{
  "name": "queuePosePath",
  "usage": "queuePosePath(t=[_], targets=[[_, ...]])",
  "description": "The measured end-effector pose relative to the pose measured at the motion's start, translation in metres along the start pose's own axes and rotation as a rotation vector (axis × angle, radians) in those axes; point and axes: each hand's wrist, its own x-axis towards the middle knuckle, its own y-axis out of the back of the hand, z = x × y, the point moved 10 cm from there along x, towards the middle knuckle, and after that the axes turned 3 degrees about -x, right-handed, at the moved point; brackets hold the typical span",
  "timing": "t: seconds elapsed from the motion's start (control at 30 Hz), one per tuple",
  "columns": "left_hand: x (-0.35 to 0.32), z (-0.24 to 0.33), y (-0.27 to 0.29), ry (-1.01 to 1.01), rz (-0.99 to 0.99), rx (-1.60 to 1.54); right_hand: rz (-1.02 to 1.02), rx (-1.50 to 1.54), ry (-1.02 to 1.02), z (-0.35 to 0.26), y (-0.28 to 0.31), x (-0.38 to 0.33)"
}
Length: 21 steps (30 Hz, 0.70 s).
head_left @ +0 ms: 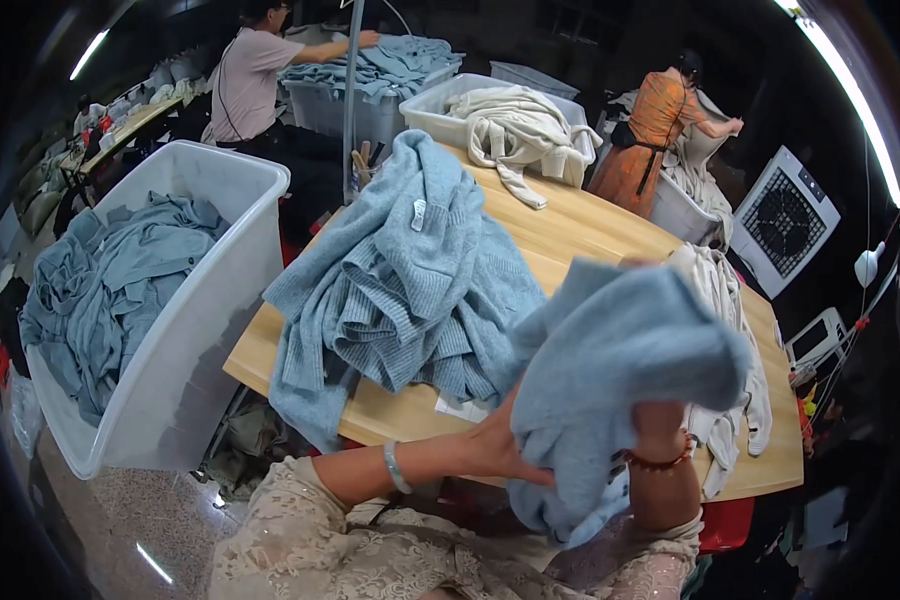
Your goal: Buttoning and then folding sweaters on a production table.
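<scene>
A light-blue knit sweater [610, 350] is held up over the near edge of the table, its upper part blurred by motion. My left hand [505, 445], with a pale bangle at the wrist, is closed on its left side, the thumb lying against the cloth. My right hand [658, 425], above a red bead bracelet, reaches up under the sweater's right part; the cloth and the blur hide its fingers. Just left of the held piece, a heap of light-blue knit sweaters [410, 290] with ribbed edges and a small white label covers part of the wooden table [570, 225].
A large white bin [195, 340] of blue garments stands at the left. Cream garments [725, 340] hang over the table's right side. Behind the table are a bin of cream knits [440, 105], a metal pole [351, 100] and two people handling garments. An air cooler [785, 220] stands at right.
</scene>
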Motion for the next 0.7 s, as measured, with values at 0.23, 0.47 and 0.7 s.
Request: queuePosePath(t=[0.23, 0.47, 0.7], targets=[[0.052, 0.077, 0.042, 0.097, 0.096, -0.268, 0.080, -0.303, 0.244, -0.036, 0.046, 0.087], [0.125, 0.103, 0.215, -0.045, 0.586, 0.197, 0.077, 0.241, 0.278, -0.029, 0.064, 0.153], [0.187, -0.042, 0.360, 0.275, 0.723, 0.675, 0.138, -0.309, -0.128, 0.122, 0.076, 0.127]])
